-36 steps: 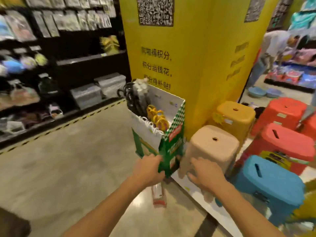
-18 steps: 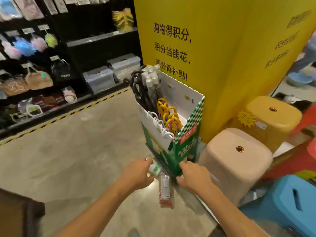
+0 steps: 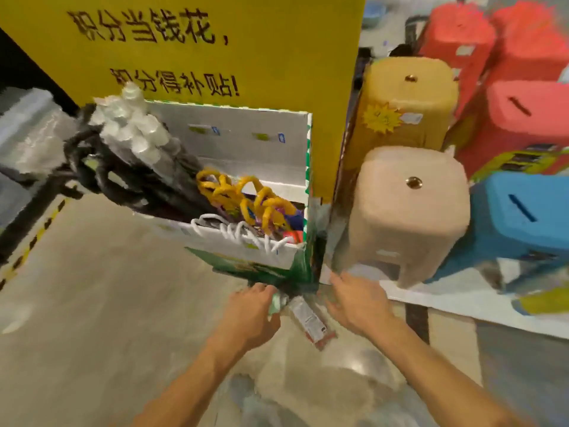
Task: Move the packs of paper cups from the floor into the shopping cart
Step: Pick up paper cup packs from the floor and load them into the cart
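Note:
Two packs of paper cups lie on the floor at the foot of a cardboard display box. My left hand curls round the end of a pale green pack. A second clear pack with a red and white label lies between my hands on the floor. My right hand reaches down beside it with fingers spread near the box's corner; the blur hides whether it touches anything. No shopping cart is in view.
The green and white display box holds umbrellas and stands against a yellow pillar. Beige, yellow, blue and red plastic stools crowd a low white platform on the right. Open floor lies left.
The view has dropped closer to the floor. Both hands have come lower to the packs, and my left hand has closed round the green pack's end.

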### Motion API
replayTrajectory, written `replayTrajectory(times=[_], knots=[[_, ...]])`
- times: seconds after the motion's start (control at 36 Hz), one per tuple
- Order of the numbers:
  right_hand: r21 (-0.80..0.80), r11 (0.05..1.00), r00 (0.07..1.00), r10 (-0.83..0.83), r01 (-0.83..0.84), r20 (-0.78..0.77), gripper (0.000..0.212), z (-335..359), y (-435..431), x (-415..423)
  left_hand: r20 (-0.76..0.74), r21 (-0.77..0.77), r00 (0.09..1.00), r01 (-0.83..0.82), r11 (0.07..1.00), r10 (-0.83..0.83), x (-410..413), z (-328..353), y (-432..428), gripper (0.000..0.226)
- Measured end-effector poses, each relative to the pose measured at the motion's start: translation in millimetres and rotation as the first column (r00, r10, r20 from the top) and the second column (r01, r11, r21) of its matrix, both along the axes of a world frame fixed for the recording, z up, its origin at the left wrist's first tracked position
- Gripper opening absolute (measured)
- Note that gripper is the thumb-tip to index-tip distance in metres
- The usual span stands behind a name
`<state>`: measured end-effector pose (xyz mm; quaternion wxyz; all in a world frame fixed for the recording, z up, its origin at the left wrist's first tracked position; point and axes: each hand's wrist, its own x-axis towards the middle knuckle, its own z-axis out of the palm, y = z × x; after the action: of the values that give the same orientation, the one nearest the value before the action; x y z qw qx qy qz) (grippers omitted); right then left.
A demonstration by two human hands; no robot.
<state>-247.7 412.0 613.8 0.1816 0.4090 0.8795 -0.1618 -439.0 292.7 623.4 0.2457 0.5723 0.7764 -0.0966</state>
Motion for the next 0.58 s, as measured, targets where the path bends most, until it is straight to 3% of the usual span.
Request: replayTrajectory(times=[0.25,0.58], knots=[[-0.132,0.967,0.974,-0.209,0.219,0.090,0.055,-93.5,-46.8,-62.4,-0.005,-0.109,0.990,0.142,0.984,-0.143,-92.7,-97.7,-5.1,0.058],[-0.213,0.909,0.933,-0.344,0.359,0.107,0.059,-362.8,-64.5,-92.6,-0.039,-0.162,0.971,0.229,0.960,-0.238,-114.7,-355.1,10.7,0.079]])
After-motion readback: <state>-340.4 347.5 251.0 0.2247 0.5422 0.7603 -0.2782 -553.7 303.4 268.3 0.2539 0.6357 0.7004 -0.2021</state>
